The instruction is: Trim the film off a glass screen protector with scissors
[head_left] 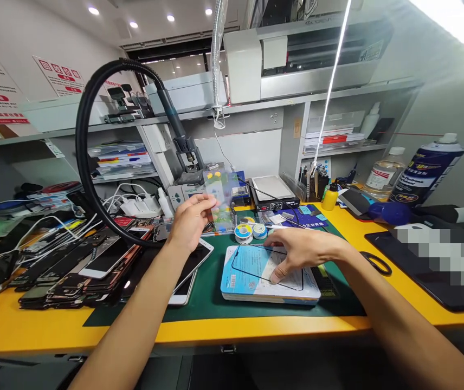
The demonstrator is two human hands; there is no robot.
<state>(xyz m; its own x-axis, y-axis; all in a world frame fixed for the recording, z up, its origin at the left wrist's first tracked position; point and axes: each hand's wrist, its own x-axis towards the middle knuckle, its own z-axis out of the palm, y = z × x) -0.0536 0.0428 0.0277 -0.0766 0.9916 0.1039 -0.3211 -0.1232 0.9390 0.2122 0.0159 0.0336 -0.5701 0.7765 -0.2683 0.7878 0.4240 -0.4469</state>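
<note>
A thin clear plastic film (224, 197) with yellow marks near its top stands upright in my left hand (191, 216), pinched between thumb and fingers. My right hand (297, 249) reaches over a clear phone-sized panel with a black border (252, 265), thumb at its near edge and fingers toward the far edge. The panel lies on or just above a stack of books with a light blue cover (236, 284); any gap cannot be made out. Beneath the books is a green mat (207, 311). Two small round spools (243, 233) stand just beyond the books.
Phones and phone parts (65, 271) are piled at left, with more (187, 292) near my left forearm. A black flexible hose (83, 146) loops over them. A flat-topped device (275, 189) sits behind. To the right are a yellow bottle (329, 197), spray can (427, 170) and black tablet (414, 268).
</note>
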